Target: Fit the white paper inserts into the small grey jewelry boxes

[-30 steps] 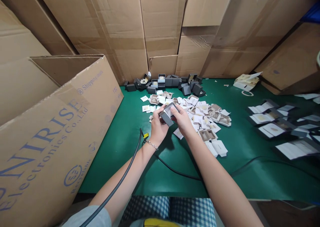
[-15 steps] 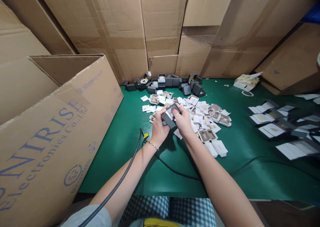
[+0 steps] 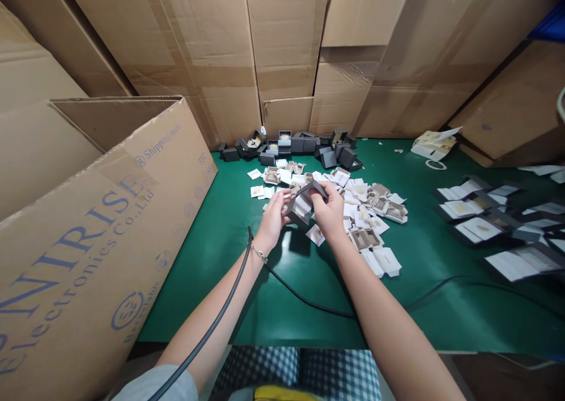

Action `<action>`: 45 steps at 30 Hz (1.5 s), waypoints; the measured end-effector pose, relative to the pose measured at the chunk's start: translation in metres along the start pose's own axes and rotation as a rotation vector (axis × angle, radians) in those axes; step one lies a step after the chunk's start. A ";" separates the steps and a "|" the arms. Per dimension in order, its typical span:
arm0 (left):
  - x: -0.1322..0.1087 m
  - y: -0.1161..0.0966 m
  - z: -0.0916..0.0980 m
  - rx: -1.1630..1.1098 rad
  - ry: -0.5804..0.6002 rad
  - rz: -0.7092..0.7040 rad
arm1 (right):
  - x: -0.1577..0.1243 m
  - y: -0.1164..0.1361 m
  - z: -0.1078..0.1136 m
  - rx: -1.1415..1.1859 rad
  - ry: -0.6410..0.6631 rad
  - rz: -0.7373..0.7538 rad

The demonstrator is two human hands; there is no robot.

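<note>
A small dark gift box [image 3: 302, 208] with its lid raised is held above the table, its pale inside facing me. My right hand [image 3: 329, 210] grips its right side, the thumb reaching into the opening. At the left edge, my left hand [image 3: 272, 219] has its fingers bent against the box; their tips are partly hidden behind it. Under and beyond the hands lies a spread of white paper cards and small beige-grey inserts [image 3: 365, 238]. Behind these, several dark boxes [image 3: 304, 144] sit in a row, some with lids up.
A large printed cardboard carton [image 3: 110, 230] stands open at left on the green table [image 3: 300, 324]. A black cable [image 3: 304, 300] runs under my arms. At right lie several opened dark boxes with white linings [image 3: 479, 230]. A white tissue-like pack [image 3: 435, 145] and a ring [image 3: 436, 165] are behind.
The box has tilted and its lid stands wider, showing more of the inside. My left hand has shifted left to the box's edge, and my right hand has moved slightly right.
</note>
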State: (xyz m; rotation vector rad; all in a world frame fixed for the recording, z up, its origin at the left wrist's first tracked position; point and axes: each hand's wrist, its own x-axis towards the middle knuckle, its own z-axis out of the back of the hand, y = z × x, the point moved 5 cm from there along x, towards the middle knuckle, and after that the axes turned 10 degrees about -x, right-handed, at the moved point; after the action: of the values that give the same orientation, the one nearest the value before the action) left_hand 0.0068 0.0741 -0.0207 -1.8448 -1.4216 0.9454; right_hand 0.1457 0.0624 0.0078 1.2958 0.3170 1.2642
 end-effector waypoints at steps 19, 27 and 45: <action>0.006 -0.017 0.037 -0.458 -0.478 -0.272 | 0.015 -0.043 0.007 0.380 -0.093 -0.575; 0.010 -0.019 0.044 -0.327 -0.519 -0.449 | -0.017 -0.004 -0.036 -0.261 0.329 0.159; 0.013 0.002 0.027 -0.501 -0.306 -0.015 | -0.027 -0.009 -0.051 -0.520 0.592 0.285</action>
State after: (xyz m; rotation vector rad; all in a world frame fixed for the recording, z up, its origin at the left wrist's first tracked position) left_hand -0.0125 0.0881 -0.0393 -2.0980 -2.0007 0.9543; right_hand 0.1008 0.0689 -0.0287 0.5153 0.1961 1.8210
